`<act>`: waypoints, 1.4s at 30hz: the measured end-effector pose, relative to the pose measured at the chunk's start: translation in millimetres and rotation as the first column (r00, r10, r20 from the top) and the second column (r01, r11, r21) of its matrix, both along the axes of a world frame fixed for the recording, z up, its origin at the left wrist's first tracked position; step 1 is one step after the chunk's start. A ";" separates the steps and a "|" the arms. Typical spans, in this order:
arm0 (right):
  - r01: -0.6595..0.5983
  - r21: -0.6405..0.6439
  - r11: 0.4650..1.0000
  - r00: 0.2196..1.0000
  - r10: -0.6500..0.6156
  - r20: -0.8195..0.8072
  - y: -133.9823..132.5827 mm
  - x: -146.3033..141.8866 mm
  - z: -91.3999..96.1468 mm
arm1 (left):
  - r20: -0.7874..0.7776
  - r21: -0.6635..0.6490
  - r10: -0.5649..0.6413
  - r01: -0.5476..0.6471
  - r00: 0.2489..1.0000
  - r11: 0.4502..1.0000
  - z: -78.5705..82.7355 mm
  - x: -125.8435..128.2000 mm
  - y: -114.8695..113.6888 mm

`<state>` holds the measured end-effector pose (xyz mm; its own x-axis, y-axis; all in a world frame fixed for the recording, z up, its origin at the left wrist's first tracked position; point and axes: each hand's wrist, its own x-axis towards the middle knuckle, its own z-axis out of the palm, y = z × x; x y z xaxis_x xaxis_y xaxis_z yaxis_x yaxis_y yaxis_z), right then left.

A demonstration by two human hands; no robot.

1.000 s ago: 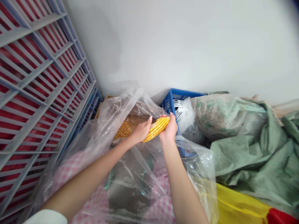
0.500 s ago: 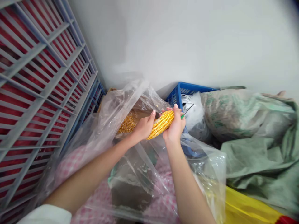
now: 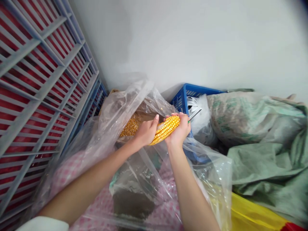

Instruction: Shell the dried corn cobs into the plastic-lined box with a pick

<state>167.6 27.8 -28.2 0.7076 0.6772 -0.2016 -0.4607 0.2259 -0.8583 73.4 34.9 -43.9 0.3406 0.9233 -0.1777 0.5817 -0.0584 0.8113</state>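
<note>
1. Step, my read: working a yellow corn cob (image 3: 166, 130) by hand above the open mouth of a clear plastic bag (image 3: 125, 106), w/ a heap of loose kernels (image 3: 130, 126) lying in the bag. Most of the cob's rows look intact.
2. Next move, my read: calls for a steady hold on the cob, w/ the green-handled metal pick (image 3: 194, 116) turned to the kernel rows & its point kept off the fingers.
3. Pose: both forearms reach fwd & up from the bottom of view, wrists bent in, hands close together.
4. Grip: L hand (image 3: 145, 131) clenched round the cob's middle. R hand (image 3: 179, 130) grasping its thick end, and the pick juts from that fist, point up & away.
5. Cob: held clear in the air between both hands, just left of a blue plastic crate (image 3: 192, 89).
6. Nearby: grey slatted rack (image 3: 45, 80) at left, green woven sack (image 3: 264, 166) at right.
</note>
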 end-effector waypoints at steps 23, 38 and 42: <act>-0.030 -0.033 0.999 0.996 0.027 -0.090 -2.2 7.7 3.9 | 0.104 -0.018 -0.211 0.214 0.972 0.977 10.2 -1.2 -3.9; -0.039 0.064 0.997 0.993 0.046 -0.112 7.3 -0.8 9.5 | 0.167 -0.142 -0.190 0.214 0.967 0.966 25.0 3.2 0.2; -0.052 0.103 0.993 0.998 0.056 -0.032 6.3 -6.1 5.3 | -0.070 -0.081 -0.017 0.012 0.997 0.997 22.0 9.5 -1.6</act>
